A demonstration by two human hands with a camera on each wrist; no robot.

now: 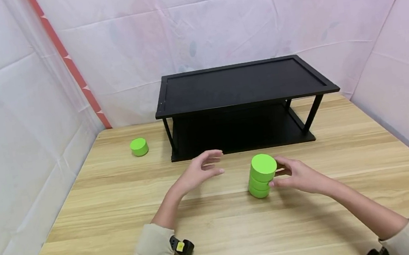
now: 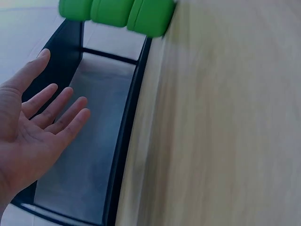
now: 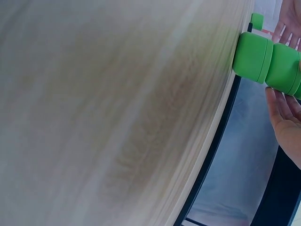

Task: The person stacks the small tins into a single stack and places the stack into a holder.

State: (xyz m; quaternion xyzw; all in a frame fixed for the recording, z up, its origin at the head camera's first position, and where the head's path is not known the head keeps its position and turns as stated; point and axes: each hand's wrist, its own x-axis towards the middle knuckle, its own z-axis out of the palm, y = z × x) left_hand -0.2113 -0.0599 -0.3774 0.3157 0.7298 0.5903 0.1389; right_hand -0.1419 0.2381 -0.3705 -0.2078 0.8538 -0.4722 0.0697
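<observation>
A stack of three green round blocks (image 1: 263,168) stands upright on the wooden table, right of centre. My right hand (image 1: 297,175) is at its right side, thumb in front and fingers curved behind, touching the upper part. The right wrist view shows those fingers (image 3: 282,106) against the middle block (image 3: 282,68). My left hand (image 1: 201,170) hovers left of the stack, apart from it, fingers spread and holding nothing. In the left wrist view its palm (image 2: 33,146) shows, with the stack (image 2: 110,12) beyond.
A black two-tier shelf (image 1: 234,87) stands behind the hands near the back wall. One more green round block (image 1: 139,147) lies at the back left of the table (image 1: 97,227). White sheeting (image 1: 215,31) encloses the back and both sides.
</observation>
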